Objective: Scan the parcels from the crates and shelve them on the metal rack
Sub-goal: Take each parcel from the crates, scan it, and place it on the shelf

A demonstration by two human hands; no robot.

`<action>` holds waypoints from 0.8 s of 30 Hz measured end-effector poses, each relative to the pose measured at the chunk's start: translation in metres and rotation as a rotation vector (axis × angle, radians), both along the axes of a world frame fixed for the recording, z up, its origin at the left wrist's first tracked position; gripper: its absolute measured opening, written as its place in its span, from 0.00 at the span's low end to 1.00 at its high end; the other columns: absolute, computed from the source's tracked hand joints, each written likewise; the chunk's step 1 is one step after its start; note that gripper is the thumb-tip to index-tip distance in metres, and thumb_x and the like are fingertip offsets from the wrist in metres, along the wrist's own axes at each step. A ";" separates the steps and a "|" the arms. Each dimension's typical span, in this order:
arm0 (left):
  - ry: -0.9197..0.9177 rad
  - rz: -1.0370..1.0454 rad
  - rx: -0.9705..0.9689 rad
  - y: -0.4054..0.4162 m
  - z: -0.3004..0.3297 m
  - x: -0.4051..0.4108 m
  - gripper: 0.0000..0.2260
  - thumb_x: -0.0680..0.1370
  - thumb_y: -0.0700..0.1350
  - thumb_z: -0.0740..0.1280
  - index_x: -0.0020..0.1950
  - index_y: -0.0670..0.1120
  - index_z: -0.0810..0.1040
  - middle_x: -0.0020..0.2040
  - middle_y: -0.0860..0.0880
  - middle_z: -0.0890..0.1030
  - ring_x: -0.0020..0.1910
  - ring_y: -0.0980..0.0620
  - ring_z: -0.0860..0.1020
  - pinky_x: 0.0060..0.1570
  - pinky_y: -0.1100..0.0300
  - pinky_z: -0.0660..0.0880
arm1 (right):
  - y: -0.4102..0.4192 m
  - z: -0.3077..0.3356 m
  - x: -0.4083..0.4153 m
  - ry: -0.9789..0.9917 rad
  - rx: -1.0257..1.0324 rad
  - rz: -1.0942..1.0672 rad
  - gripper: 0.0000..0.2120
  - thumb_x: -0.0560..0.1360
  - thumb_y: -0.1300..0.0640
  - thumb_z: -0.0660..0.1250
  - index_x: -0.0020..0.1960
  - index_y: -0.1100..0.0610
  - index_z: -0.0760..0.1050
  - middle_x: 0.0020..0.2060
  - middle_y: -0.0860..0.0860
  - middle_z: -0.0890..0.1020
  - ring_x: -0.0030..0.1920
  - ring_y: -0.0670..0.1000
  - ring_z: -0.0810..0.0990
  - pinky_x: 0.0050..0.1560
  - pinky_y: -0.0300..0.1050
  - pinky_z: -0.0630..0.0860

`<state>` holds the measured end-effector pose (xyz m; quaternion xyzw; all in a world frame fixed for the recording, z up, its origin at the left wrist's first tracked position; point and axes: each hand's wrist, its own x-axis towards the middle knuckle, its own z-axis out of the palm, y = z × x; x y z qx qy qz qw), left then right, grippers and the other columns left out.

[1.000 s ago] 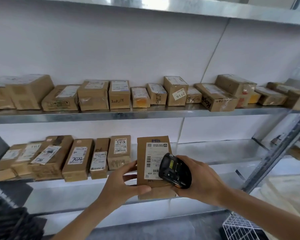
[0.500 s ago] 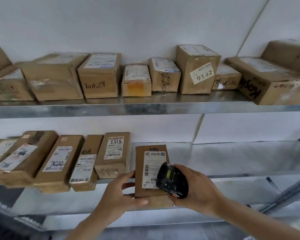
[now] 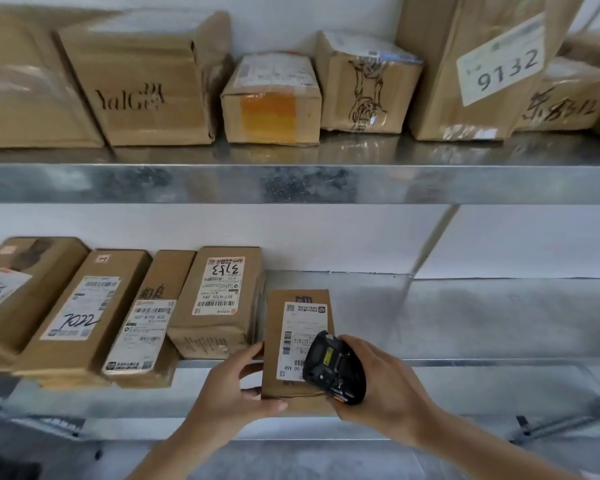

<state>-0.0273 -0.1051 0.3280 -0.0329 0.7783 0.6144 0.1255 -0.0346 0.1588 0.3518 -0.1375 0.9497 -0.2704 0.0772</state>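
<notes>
A narrow brown parcel (image 3: 297, 323) with a white label lies half onto the lower shelf (image 3: 465, 320) of the metal rack, just right of a parcel marked 3753 (image 3: 219, 299). My left hand (image 3: 229, 396) grips its near left corner, thumb under the front end. My right hand (image 3: 385, 389) holds a black handheld scanner (image 3: 333, 368) against the parcel's right side, over the label's lower part.
Several labelled parcels (image 3: 84, 313) line the lower shelf to the left. The upper shelf (image 3: 291, 183) carries a row of boxes, among them one printed YalGe (image 3: 142, 81) and one tagged 9132 (image 3: 482, 64). Bare shelf surface stretches right of the held parcel.
The view has closed in on the rack. Both hands have carried the parcel forward, so it now lies partly on the lower shelf beside the 3753 parcel.
</notes>
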 end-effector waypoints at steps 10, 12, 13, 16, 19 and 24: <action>0.128 0.026 -0.025 0.010 -0.006 -0.014 0.32 0.72 0.34 0.78 0.68 0.59 0.73 0.58 0.64 0.83 0.62 0.65 0.78 0.54 0.67 0.79 | -0.003 0.000 -0.026 -0.001 0.055 -0.044 0.34 0.66 0.35 0.70 0.70 0.39 0.66 0.58 0.35 0.78 0.54 0.43 0.79 0.47 0.37 0.74; 0.151 0.045 -0.026 0.014 -0.007 -0.016 0.31 0.73 0.35 0.77 0.69 0.59 0.72 0.58 0.65 0.83 0.63 0.65 0.77 0.54 0.70 0.78 | -0.004 0.001 -0.033 0.011 0.068 -0.054 0.34 0.66 0.35 0.70 0.70 0.39 0.66 0.59 0.35 0.78 0.55 0.43 0.79 0.45 0.34 0.70; 0.167 0.053 -0.029 0.016 -0.007 -0.018 0.31 0.73 0.35 0.76 0.69 0.60 0.71 0.57 0.66 0.83 0.62 0.65 0.78 0.54 0.70 0.77 | -0.004 0.002 -0.037 0.013 0.071 -0.057 0.34 0.66 0.36 0.71 0.70 0.39 0.66 0.59 0.35 0.78 0.55 0.43 0.79 0.44 0.34 0.68; 0.198 0.094 -0.034 0.021 -0.010 -0.023 0.32 0.74 0.35 0.75 0.67 0.64 0.70 0.57 0.70 0.81 0.61 0.66 0.78 0.55 0.71 0.76 | -0.004 0.002 -0.047 0.020 0.068 -0.064 0.34 0.66 0.37 0.72 0.70 0.39 0.66 0.59 0.35 0.78 0.56 0.43 0.79 0.43 0.34 0.68; 0.207 0.133 -0.047 0.025 -0.017 -0.026 0.33 0.75 0.36 0.75 0.66 0.67 0.68 0.59 0.70 0.80 0.63 0.65 0.78 0.58 0.69 0.76 | -0.005 0.002 -0.054 0.015 0.068 -0.045 0.34 0.66 0.36 0.72 0.70 0.39 0.66 0.59 0.35 0.78 0.55 0.43 0.79 0.42 0.31 0.68; 0.206 0.183 -0.076 0.029 -0.029 -0.030 0.34 0.76 0.40 0.75 0.71 0.69 0.66 0.63 0.63 0.81 0.65 0.58 0.78 0.66 0.51 0.76 | -0.004 0.001 -0.065 0.029 0.060 -0.056 0.35 0.65 0.37 0.72 0.69 0.39 0.67 0.59 0.35 0.79 0.55 0.44 0.79 0.47 0.40 0.75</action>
